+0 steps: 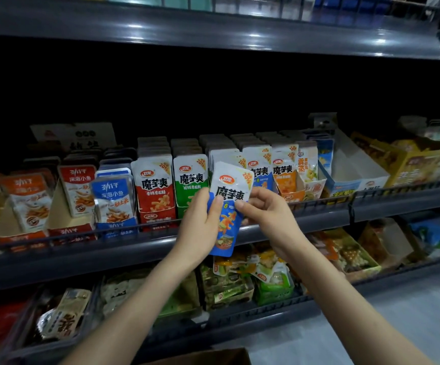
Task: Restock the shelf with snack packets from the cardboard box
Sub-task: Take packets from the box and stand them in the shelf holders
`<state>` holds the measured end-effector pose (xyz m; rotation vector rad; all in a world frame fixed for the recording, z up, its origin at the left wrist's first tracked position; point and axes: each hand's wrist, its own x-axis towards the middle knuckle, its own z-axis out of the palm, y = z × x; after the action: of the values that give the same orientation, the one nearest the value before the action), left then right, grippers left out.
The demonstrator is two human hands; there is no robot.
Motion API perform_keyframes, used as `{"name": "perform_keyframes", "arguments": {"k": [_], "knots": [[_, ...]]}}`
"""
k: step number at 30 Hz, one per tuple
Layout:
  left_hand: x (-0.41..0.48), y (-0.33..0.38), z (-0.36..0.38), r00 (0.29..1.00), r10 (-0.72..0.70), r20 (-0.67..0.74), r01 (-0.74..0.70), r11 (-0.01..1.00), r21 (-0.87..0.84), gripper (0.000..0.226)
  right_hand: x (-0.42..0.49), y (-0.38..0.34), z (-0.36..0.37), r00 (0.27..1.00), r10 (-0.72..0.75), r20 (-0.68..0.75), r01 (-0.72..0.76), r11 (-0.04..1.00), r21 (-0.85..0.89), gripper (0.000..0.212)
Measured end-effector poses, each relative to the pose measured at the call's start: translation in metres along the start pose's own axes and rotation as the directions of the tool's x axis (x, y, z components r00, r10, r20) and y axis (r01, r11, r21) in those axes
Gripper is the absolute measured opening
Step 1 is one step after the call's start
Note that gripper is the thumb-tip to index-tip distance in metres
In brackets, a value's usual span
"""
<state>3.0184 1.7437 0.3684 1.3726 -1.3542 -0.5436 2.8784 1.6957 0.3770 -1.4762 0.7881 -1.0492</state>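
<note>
Your left hand (200, 222) grips the packet (228, 222) by its left edge, thumb on the front. Your right hand (269, 214) pinches its right edge. It hangs in front of the shelf rail (319, 219), not yet placed.

I judge you are mid-placement: next, lift it towards 1 o'clock and slot it upright into the blue row (259, 169).

The trays hold fish packs (77, 191), red packs (155, 188), green packs (191, 180), then orange packs (283, 175). The tray (355, 177) at 3 o'clock looks empty. The box (208, 356) shows at 6 o'clock, contents hidden.
</note>
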Motion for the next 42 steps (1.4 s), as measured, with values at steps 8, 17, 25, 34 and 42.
{"name": "perform_keyframes", "arguments": {"k": [8, 17, 25, 34, 42], "knots": [[0.004, -0.030, -0.034, 0.971, 0.047, -0.233, 0.111, 0.779, 0.617, 0.036, 0.004, -0.006, -0.054, 0.936, -0.158, -0.315, 0.140, 0.987, -0.081, 0.007], [0.003, -0.077, -0.053, 0.853, -0.065, -0.518, 0.431, 0.649, 0.627, 0.057, 0.065, 0.000, -0.072, 0.865, -0.277, -0.419, 0.212, 0.957, -0.195, 0.014], [0.006, -0.087, -0.053, 0.852, -0.027, -0.523, 0.407, 0.662, 0.630, 0.055, 0.094, 0.010, -0.078, 0.926, -0.197, -0.323, 0.137, 0.970, -0.199, 0.017], [0.006, -0.095, -0.053, 0.846, 0.027, -0.532, 0.375, 0.679, 0.631, 0.054, 0.095, 0.021, -0.085, 0.951, -0.162, -0.264, 0.072, 0.945, -0.319, 0.008], [0.005, -0.098, -0.051, 0.842, 0.063, -0.536, 0.346, 0.700, 0.625, 0.052, 0.085, 0.058, -0.075, 0.854, -0.277, -0.441, -0.051, 0.798, -0.600, 0.043]]}}
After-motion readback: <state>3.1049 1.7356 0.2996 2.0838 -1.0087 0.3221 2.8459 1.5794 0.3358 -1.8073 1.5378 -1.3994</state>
